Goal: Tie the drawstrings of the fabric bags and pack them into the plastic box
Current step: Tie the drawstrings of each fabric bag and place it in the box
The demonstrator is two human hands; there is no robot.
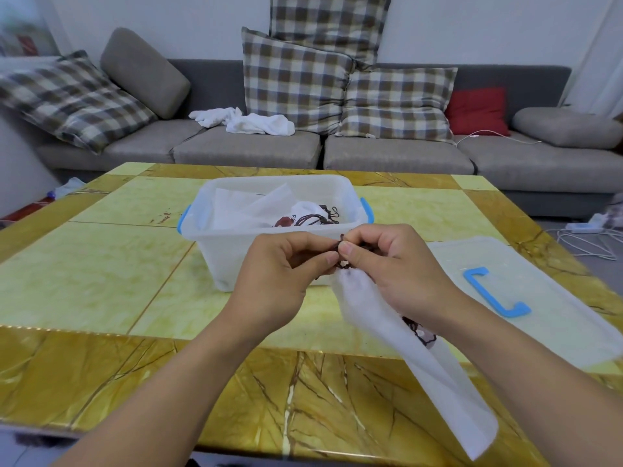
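Both hands (pixel 337 261) pinch drawstring (pixel 344 263) of white bag (pixel 421 358); print unreadable.

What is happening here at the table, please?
A person is tying the dark drawstring of a white fabric bag. The left hand and the right hand both pinch the cord at the bag's mouth, and the bag hangs down over the table. Behind the hands stands the open plastic box, with white bags already inside. Its lid lies on the table at the right.
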